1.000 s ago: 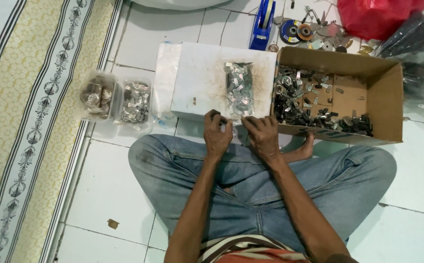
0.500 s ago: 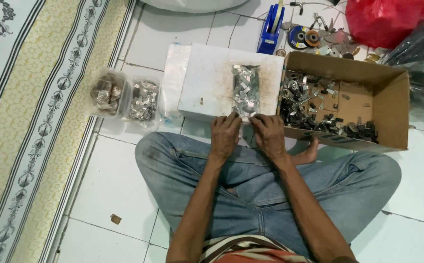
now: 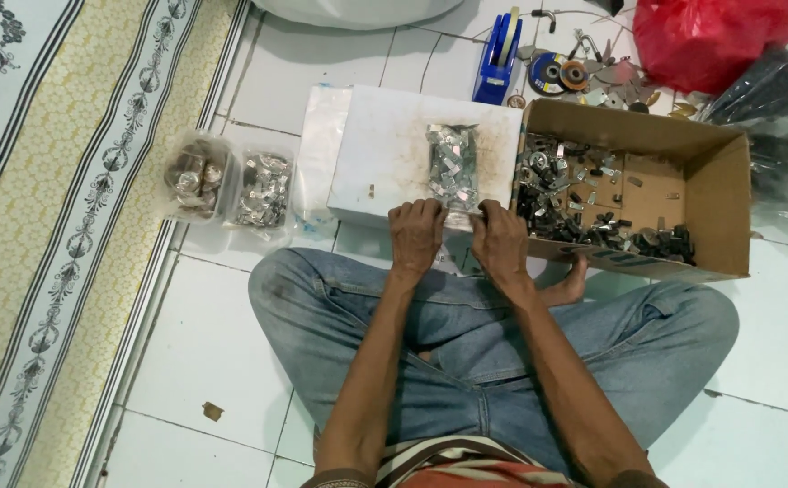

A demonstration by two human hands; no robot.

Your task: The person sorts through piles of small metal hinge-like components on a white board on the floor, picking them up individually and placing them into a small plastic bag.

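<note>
A clear plastic bag of small metal parts (image 3: 453,165) lies on a white flat box (image 3: 385,154) on the tiled floor in front of my crossed legs. My left hand (image 3: 416,235) and my right hand (image 3: 499,242) rest side by side at the box's near edge. Both pinch the bag's open near end, fingers curled down over it. An open cardboard box (image 3: 683,145) with several loose dark and silvery metal parts stands just to the right of my right hand.
Two filled clear bags of metal parts (image 3: 231,185) lie left of the white box. A blue tape dispenser (image 3: 500,54), grinding discs (image 3: 556,72), a red bag (image 3: 710,32) and a black bag (image 3: 773,99) sit at the back right. A patterned mat (image 3: 50,181) runs along the left.
Both hands moved forward from my knees to the near end of the bag on the white box and took hold of it. The view also shifted slightly.
</note>
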